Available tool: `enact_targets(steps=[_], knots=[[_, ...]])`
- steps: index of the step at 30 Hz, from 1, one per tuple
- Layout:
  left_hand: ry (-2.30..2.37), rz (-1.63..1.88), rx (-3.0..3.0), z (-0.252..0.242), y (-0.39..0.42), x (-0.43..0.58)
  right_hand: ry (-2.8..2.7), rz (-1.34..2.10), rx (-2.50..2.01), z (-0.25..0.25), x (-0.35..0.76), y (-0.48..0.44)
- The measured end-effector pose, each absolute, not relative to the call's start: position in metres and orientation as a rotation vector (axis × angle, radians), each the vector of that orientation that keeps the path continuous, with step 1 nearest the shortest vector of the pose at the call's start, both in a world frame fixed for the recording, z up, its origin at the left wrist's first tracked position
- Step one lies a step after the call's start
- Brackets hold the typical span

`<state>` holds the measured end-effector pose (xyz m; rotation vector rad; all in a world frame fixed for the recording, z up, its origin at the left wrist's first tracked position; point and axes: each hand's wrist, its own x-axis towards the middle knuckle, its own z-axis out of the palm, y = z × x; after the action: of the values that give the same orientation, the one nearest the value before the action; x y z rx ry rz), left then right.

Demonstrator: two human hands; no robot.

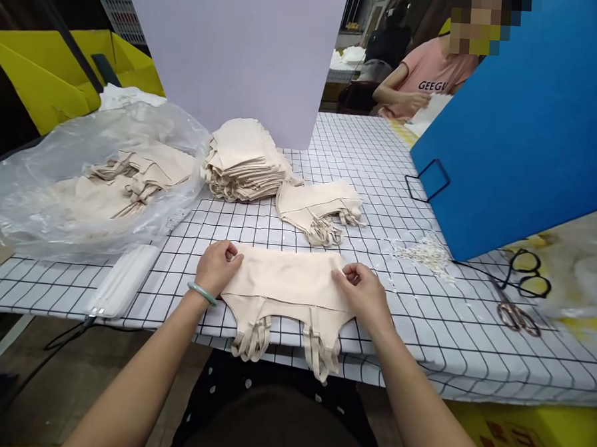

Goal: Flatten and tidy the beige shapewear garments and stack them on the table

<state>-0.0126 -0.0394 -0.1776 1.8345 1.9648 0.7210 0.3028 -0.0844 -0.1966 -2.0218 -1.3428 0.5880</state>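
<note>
One garment lies along the worktop's near edge, left hand and right hand pinching its sides near the far corners, seemingly a smoothing step whose next move calls for even, gentle tension.

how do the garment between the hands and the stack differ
The garment is a single piece, while the stack is many layers thick. The garment lies spread with the left hand and right hand at its sides; no hand is on the stack. Both are beige cloth, on the checked tablecloth.
</note>
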Motion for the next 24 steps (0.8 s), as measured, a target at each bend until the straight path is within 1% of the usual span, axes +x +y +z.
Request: enact_targets(steps=[3, 6, 10, 12, 14, 16, 17, 19, 21, 24], knots=[[1.932, 0.739, 1.769, -0.175, -0.04, -0.011, -1.337, 0.556, -1.977, -0.197, 0.302, -0.081], [1.923, 0.819, 1.72, -0.175, -0.04, -0.011, -1.346, 0.455, -1.915, -0.2, 0.302, -0.077], [1.992, 0.797, 1.776, -0.18, -0.041, -0.013, -1.375, 0.401, -1.983, -0.205, 0.299, -0.075], [2.048, 0.768, 1.925, -0.181, -0.043, -0.012, -1.431, 0.313, -2.017, -0.205, 0.297, -0.077], [2.032, 0.787, 2.163, -0.181, -0.048, -0.006, -1.526, 0.119, -1.973, -0.203, 0.292, -0.08], [1.864, 0.753, 2.414, -0.181, -0.053, 0.002, -1.696, -0.033, -1.869, -0.2, 0.288, -0.082], [1.756, 0.68, 2.498, -0.181, -0.055, 0.007, -1.807, -0.043, -1.823, -0.199, 0.286, -0.083], [1.602, 0.459, 2.549, -0.184, -0.057, 0.014, -2.036, 0.066, -1.784, -0.2, 0.283, -0.081], [1.562, 0.265, 2.492, -0.189, -0.056, 0.017, -2.187, 0.244, -1.813, -0.204, 0.283, -0.079], [1.566, 0.165, 2.422, -0.193, -0.054, 0.016, -2.238, 0.364, -1.876, -0.21, 0.283, -0.075]])
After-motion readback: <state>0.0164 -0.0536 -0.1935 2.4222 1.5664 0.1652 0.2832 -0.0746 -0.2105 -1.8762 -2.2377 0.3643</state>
